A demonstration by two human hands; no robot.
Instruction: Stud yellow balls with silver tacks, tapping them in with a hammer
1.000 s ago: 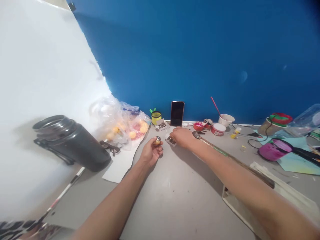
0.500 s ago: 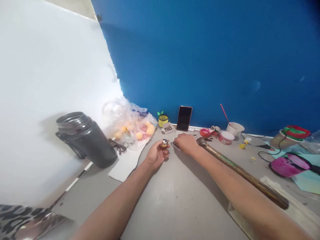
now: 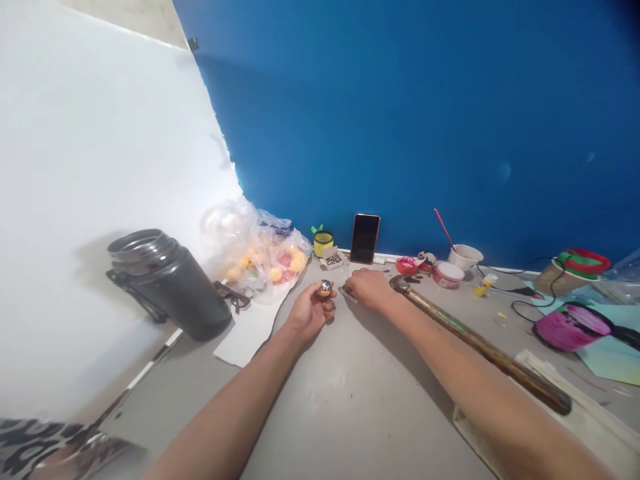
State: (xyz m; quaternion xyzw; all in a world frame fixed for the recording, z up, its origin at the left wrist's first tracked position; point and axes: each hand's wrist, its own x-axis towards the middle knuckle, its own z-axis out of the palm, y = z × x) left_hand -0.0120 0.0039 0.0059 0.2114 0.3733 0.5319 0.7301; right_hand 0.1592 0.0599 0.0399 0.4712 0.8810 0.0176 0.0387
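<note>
My left hand (image 3: 311, 311) is closed around a small shiny ball (image 3: 325, 288), silvery on top with a golden tone below, held between thumb and fingers. To its right, my right hand (image 3: 369, 287) is low over the table with its fingers curled down and pinched together. A thin flat edge shows at those fingertips, but what it belongs to is mostly hidden. Just behind the hands stands a little open white box (image 3: 332, 259) with small silvery pieces in it.
A hammer (image 3: 480, 347) lies at the right beside my forearm. Left are a dark flask (image 3: 175, 290), eyeglasses (image 3: 235, 296) and a plastic bag (image 3: 260, 257) with orange balls. A phone (image 3: 365, 238) leans on the blue wall; paint cups (image 3: 466, 256) stand right of it.
The view has shifted slightly. My right fingers have curled further over the flat thing, less of which shows now. My left hand keeps the ball in nearly the same place.
</note>
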